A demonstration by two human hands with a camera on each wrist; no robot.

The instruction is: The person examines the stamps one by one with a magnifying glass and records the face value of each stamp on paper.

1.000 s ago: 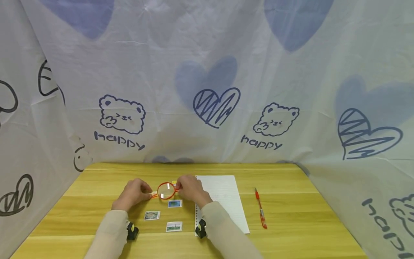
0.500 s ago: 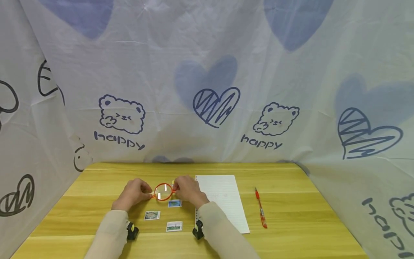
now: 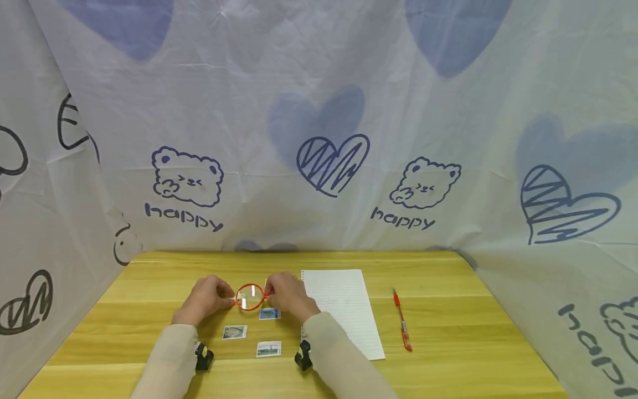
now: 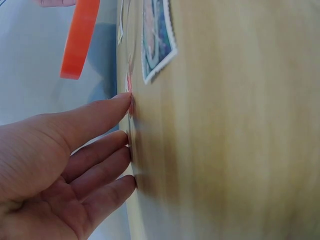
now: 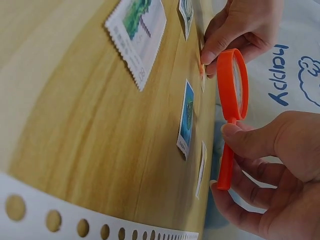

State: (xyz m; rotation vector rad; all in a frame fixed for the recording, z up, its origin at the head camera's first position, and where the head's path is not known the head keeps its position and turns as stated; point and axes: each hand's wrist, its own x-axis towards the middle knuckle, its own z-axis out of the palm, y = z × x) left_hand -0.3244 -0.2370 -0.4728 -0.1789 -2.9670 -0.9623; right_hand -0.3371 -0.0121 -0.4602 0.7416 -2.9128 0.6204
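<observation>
My right hand (image 3: 289, 295) grips the handle of a red-rimmed magnifying glass (image 5: 226, 165), thumb on one side and fingers on the other. Its round lens is close over a postage stamp with red print (image 5: 202, 75), which shows partly behind the rim. The thumb and fingertips of my left hand (image 3: 205, 299) pinch that stamp's near edge, low at the tabletop; in the left wrist view the thumb tip covers part of it. A blue stamp (image 3: 269, 314) lies just in front of the lens. Another stamp (image 5: 201, 170) lies below the magnifier's handle in the right wrist view.
Two more stamps, one greenish (image 3: 234, 332) and one with a green landscape (image 3: 269, 349), lie nearer on the wooden table (image 3: 448, 310). A lined sheet with punched holes (image 3: 344, 310) lies beside the right forearm, and a red pen (image 3: 401, 321) to its right. A printed curtain (image 3: 269, 221) hangs behind.
My right hand has brought the magnifying glass a little left and nearer, so its lens now sits right beside the left fingertips. The left hand has stayed in place.
</observation>
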